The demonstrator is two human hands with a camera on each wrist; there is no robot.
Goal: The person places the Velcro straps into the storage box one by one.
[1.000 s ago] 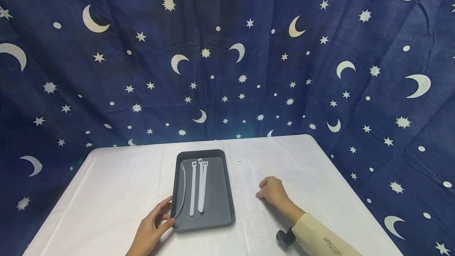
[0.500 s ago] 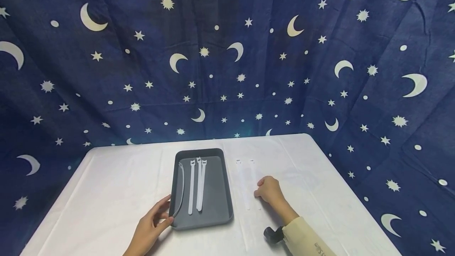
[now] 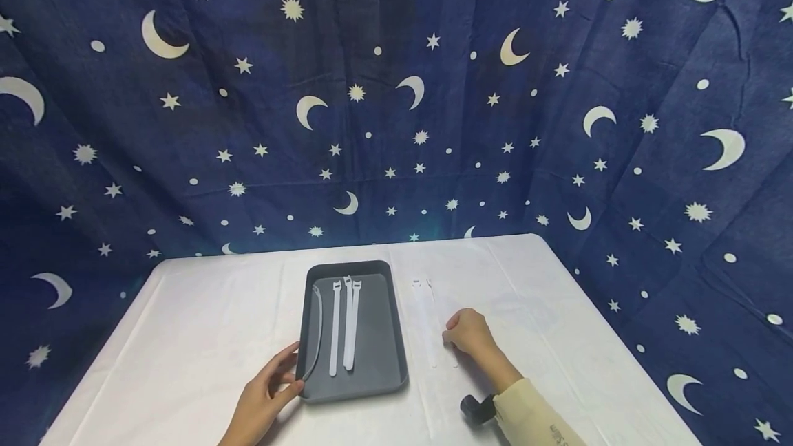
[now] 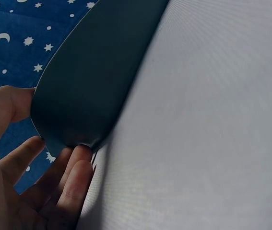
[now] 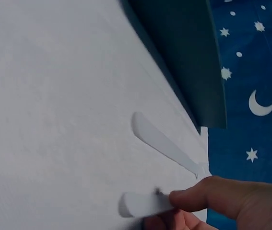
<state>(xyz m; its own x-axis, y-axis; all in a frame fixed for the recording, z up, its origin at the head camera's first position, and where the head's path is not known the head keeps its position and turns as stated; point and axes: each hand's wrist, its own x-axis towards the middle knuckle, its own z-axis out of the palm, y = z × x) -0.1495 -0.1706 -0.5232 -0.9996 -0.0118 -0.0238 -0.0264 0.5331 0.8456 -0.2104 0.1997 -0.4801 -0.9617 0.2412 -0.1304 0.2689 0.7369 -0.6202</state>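
In the head view, a dark grey tray [image 3: 381, 349] lies on the white table, and my left hand [image 3: 263, 391] holds its near left corner, thumb at the rim and fingers against the outer wall. Several white cable-tie straps [image 3: 335, 336] with slotted heads lie lengthwise inside it. Beside them a grey strap [image 3: 319, 329] curves along the left wall. To the right of the tray, my right hand [image 3: 472, 332] pinches a white strap [image 5: 143, 203] between thumb and fingers. Another white strap [image 5: 159, 139] lies flat between that hand and the tray, faint against the cloth.
A white cloth [image 3: 204, 336] covers the table. Behind and to the right hangs a dark blue curtain [image 3: 384, 122] with moons and stars. A black wrist mount [image 3: 477, 409] sits by the right sleeve [image 3: 535, 415], just above the table.
The strap at my right hand has turned onto its edge, its far head shifting left toward the other strap. My left hand and the tray stay in place.
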